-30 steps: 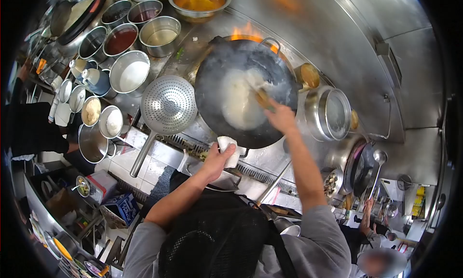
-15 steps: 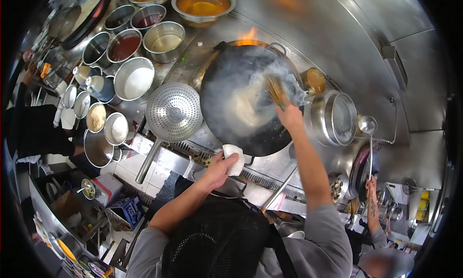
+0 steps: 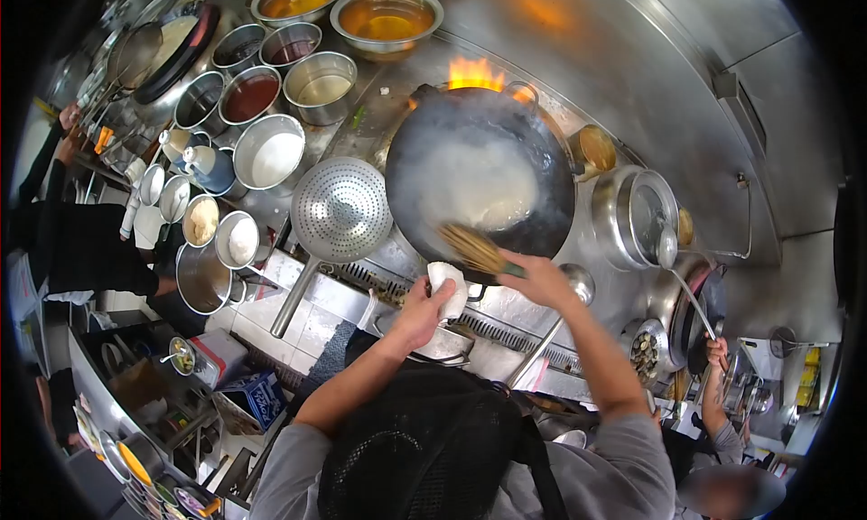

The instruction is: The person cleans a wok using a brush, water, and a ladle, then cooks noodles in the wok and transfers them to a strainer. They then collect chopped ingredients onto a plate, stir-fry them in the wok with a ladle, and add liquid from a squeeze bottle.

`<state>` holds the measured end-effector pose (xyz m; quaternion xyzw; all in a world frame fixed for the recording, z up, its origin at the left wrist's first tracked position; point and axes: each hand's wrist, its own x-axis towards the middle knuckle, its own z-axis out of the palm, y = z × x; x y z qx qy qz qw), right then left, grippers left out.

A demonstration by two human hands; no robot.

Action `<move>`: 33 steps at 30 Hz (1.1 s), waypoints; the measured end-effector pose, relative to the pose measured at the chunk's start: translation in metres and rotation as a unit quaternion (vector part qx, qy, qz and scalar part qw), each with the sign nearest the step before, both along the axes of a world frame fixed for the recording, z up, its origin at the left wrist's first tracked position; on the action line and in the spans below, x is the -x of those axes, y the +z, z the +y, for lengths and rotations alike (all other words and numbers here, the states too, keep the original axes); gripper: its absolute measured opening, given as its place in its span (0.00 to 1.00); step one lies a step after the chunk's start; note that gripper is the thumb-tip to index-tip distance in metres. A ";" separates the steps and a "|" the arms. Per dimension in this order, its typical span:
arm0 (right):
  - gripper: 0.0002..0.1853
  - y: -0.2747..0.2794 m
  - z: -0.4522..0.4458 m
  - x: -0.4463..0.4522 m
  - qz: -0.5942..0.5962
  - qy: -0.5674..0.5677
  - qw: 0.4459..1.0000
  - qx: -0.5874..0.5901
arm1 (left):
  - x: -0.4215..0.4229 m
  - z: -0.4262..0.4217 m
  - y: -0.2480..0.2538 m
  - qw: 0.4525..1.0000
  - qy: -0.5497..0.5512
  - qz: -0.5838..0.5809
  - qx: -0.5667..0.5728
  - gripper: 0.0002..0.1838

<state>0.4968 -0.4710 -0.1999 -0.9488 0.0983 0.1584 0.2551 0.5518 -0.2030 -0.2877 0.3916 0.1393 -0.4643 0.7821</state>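
My right hand (image 3: 538,281) is closed round the handle of a bamboo wok brush (image 3: 471,247), whose bristles point left over the near rim of the wok. The large dark wok (image 3: 551,215) sits on the burner with cloudy, steaming liquid (image 3: 488,190) pooled in it. Folded white cloth (image 3: 447,290) is gripped in my left hand (image 3: 421,314), just in front of the wok's near edge. Flames (image 3: 476,74) rise behind the far rim. Steam blurs part of the wok's inside.
A perforated strainer (image 3: 341,209) lies left of the wok, its handle toward me. Metal pots of sauce (image 3: 250,96) and bowls of orange liquid (image 3: 386,19) stand at the back left. A ladle (image 3: 578,285) rests right of my hand. Another person's hand (image 3: 717,353) holds a long ladle (image 3: 668,247).
My right hand has brought the brush from the wok's far right side to its near edge. The flames have grown. My left hand keeps its hold on the cloth.
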 end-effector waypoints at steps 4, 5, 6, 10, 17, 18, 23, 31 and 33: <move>0.34 0.026 -0.071 0.003 0.106 -0.051 0.961 0.250 | -0.001 -0.001 0.000 1.000 0.008 0.014 0.013 0.29; 0.34 0.017 -0.084 -0.013 0.090 -0.079 0.954 0.277 | -0.002 -0.002 -0.003 1.000 0.001 0.014 0.015 0.27; 0.34 -0.004 -0.088 -0.035 0.044 -0.104 0.954 0.277 | -0.001 -0.001 -0.005 1.000 -0.007 0.015 0.017 0.25; 0.36 -0.064 -0.042 -0.128 -0.045 -0.205 0.971 0.116 | -0.003 -0.001 -0.006 1.000 0.000 0.021 0.020 0.25; 0.35 -0.064 0.058 -0.097 -0.109 -0.164 0.976 -0.092 | -0.002 0.000 0.004 1.000 0.000 -0.014 -0.006 0.29; 0.35 -0.058 0.059 -0.082 -0.124 -0.112 0.981 -0.095 | -0.002 0.002 0.007 1.000 0.002 -0.017 -0.003 0.33; 0.33 0.021 -0.018 0.004 0.068 -0.001 0.997 0.044 | 0.001 0.005 0.009 0.999 -0.032 -0.009 -0.038 0.27; 0.36 -0.040 0.018 -0.066 0.033 -0.089 0.972 0.215 | 0.005 -0.006 -0.002 1.000 -0.020 -0.007 -0.006 0.32; 0.37 -0.032 0.055 -0.054 0.041 -0.081 0.977 0.194 | 0.003 -0.007 -0.006 1.000 -0.006 -0.005 -0.006 0.33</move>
